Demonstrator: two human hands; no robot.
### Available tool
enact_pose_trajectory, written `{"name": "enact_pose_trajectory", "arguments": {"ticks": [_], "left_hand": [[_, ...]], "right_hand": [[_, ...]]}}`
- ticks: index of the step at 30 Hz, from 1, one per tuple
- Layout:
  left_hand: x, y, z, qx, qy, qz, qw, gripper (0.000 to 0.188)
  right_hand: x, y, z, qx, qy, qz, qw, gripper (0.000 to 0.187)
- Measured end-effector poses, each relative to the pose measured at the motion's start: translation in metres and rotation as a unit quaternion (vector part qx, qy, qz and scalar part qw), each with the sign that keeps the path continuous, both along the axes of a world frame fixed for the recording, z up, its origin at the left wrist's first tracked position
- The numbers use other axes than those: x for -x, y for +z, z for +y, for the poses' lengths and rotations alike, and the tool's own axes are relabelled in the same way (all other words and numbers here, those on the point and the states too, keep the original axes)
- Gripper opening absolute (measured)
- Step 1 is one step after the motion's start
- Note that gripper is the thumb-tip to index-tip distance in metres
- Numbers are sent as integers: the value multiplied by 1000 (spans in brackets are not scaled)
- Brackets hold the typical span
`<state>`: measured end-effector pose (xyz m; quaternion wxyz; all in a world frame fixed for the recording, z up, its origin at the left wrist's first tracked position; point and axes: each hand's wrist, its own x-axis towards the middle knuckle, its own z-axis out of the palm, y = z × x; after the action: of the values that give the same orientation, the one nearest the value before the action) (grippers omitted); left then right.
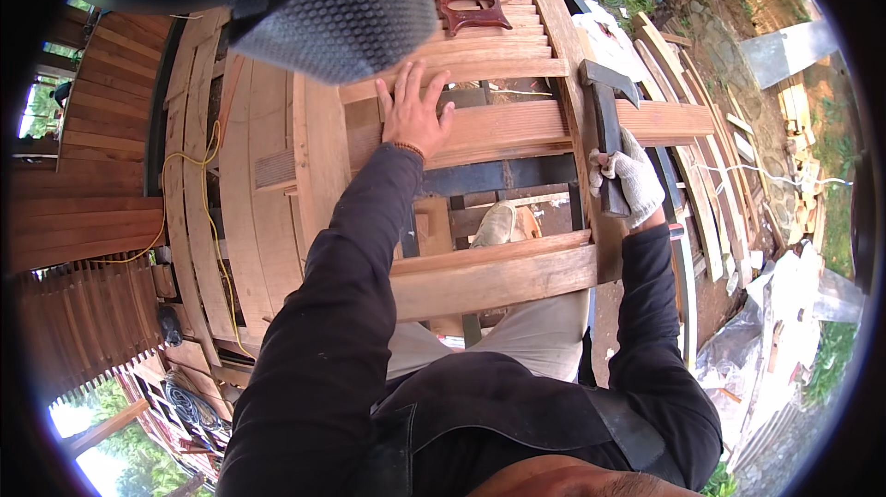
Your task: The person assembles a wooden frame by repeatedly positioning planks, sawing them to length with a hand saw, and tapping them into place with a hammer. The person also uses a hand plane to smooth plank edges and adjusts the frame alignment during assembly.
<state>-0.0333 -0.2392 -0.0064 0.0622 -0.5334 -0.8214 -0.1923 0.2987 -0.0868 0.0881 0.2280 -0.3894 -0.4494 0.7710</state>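
Observation:
My left hand, bare with a beaded bracelet, lies on a wooden slat of a louvred wooden frame. Its fingers are spread and it holds nothing. In my right hand, which wears a pale work glove, is a dark claw hammer. The fingers wrap round the lower handle, and the hammer's head points away from me above the frame's right side rail. The slat under my left hand runs rightward past that rail.
A handsaw with a red-brown handle rests on the far slats. A yellow cord runs along the boards at left. Loose timber strips and clear plastic sheeting lie at right. A blurred dark textured object hangs close at the top.

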Motion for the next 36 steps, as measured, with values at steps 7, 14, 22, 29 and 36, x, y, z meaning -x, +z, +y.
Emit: {"name": "enact_pose_trajectory", "arguments": {"ticks": [7, 14, 22, 29, 36], "left_hand": [[0, 0, -1, 4, 4, -6, 1000, 57], [1, -2, -2, 0, 6, 5, 1000, 60], [0, 0, -1, 3, 7, -2, 1000, 59], [0, -1, -1, 2, 3, -6, 1000, 60], [-1, 3, -1, 11, 9, -6, 1000, 61]], "right_hand": [[-12, -1, 13, 44, -5, 9, 999, 81], [-2, 6, 4, 36, 12, 3, 999, 83], [10, 10, -2, -2, -10, -29, 1000, 93], [4, 9, 3, 9, 6, -20, 1000, 92], [18, 11, -6, -84, 1, -43, 996, 94]]}}
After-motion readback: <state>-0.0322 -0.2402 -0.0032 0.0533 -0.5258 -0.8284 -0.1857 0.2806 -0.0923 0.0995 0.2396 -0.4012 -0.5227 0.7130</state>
